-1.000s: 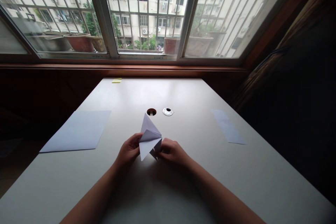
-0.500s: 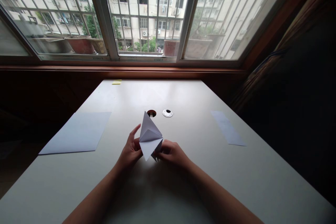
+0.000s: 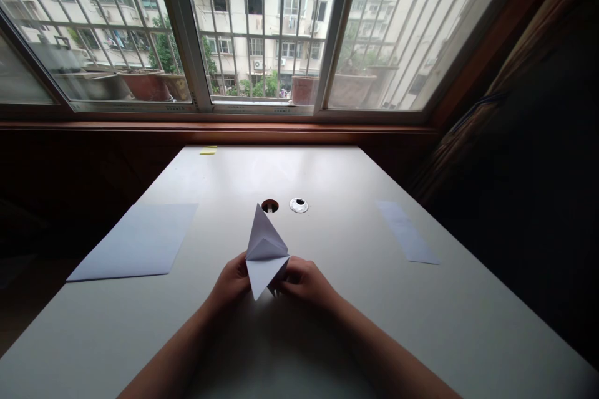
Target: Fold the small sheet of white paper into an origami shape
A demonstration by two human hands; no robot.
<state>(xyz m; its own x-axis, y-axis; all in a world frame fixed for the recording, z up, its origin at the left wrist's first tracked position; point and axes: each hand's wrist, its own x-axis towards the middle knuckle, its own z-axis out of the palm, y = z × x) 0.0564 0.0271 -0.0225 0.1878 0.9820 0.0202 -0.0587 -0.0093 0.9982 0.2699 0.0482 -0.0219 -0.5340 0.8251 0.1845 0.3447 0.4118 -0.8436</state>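
Observation:
A white folded paper shape (image 3: 264, 252), pointed at top and bottom, stands up from the white table (image 3: 327, 324) between my hands. My left hand (image 3: 231, 283) pinches its left side, fingers closed on the paper. On its right side, my right hand (image 3: 306, 282) grips the lower edge, fingers curled. Both forearms reach in from the bottom of the view.
A flat white sheet (image 3: 135, 242) lies on the table's left side, a narrow paper strip (image 3: 406, 232) on the right. A cable hole (image 3: 270, 206) and its round cap (image 3: 298, 205) sit behind the folded paper. A yellow note (image 3: 208, 150) lies by the far edge, under the barred window (image 3: 262, 31).
My left hand's raised finger has come back down and closed on the paper. The folded shape and both hands sit slightly lower in view.

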